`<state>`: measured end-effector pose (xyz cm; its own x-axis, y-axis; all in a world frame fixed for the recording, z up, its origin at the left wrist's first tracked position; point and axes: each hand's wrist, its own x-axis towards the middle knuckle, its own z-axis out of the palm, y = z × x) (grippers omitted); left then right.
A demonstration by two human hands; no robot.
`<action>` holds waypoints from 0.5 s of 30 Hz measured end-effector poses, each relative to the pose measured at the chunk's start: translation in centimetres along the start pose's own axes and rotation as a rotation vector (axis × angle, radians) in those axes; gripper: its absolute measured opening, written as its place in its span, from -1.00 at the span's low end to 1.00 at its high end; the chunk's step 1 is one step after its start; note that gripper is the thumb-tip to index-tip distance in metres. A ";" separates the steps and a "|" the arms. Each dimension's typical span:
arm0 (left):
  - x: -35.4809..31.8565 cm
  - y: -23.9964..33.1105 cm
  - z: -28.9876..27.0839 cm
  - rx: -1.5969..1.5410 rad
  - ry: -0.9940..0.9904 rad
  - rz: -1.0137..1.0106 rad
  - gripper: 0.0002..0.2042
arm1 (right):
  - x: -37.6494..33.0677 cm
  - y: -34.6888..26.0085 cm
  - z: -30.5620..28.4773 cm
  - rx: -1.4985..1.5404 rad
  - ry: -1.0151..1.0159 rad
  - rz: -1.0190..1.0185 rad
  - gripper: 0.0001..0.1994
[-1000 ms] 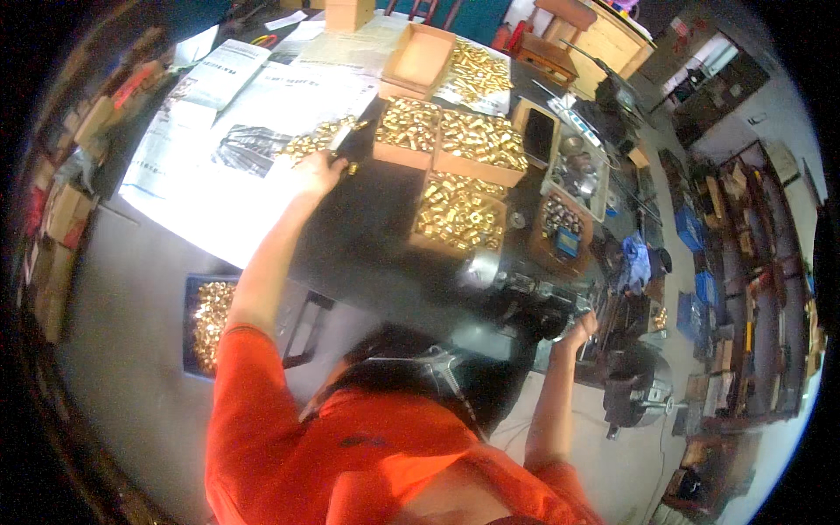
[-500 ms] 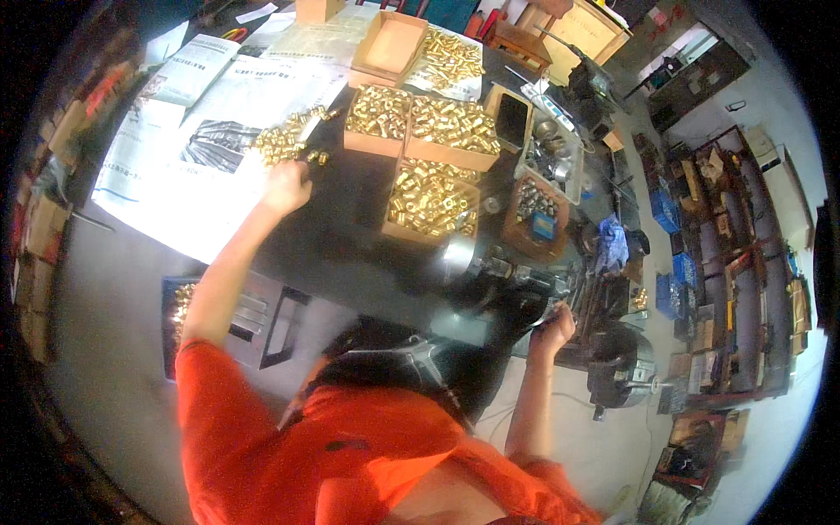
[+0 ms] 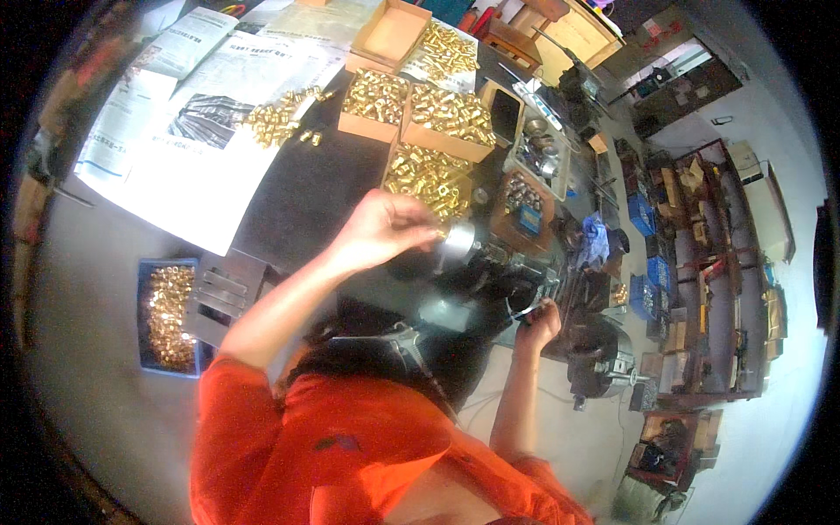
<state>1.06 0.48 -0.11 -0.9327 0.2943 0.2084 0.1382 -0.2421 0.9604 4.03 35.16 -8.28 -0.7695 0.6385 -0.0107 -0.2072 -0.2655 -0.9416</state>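
Note:
My left hand is closed in a pinch at the face of a round silver chuck on a small bench machine. A speck of brass colour shows at its fingertips, likely a small brass fitting, mostly hidden by the fingers. My right hand is closed around a thin metal lever on the machine's right side. Just behind the chuck stands an open cardboard box full of brass fittings. Farther left, a loose heap of brass fittings lies on newspaper.
Two more boxes of brass pieces and an empty carton stand behind. Right of them are a phone and a tray of metal parts. A blue bin of brass pieces sits low at left; a motor stands at right.
My left hand has moved from the heap on the newspaper rightward and nearer, to the chuck. My right hand stays at the lever, slightly shifted. The view has turned a little.

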 end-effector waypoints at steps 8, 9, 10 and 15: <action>0.7 -0.2 -0.2 0.154 0.005 -0.047 -0.92 | -1.2 -1.4 -0.3 0.001 0.029 -0.012 -0.85; 0.8 -0.3 -0.3 0.160 0.009 -0.061 -0.94 | -1.8 -2.1 -0.2 0.004 0.039 -0.012 -0.87; 0.8 -0.4 -0.3 0.130 -0.003 -0.055 -0.92 | -2.2 -2.9 -0.3 0.060 -0.094 -0.018 -0.89; 0.8 0.1 -0.2 0.079 -0.014 -0.074 -0.90 | -2.7 -5.4 0.7 -0.045 -0.114 -0.056 -0.88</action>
<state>0.27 0.54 0.13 -0.9368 0.3212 0.1386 0.0958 -0.1455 0.9847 6.85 34.36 -2.97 -0.8219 0.5642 0.0781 -0.2260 -0.1973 -0.9539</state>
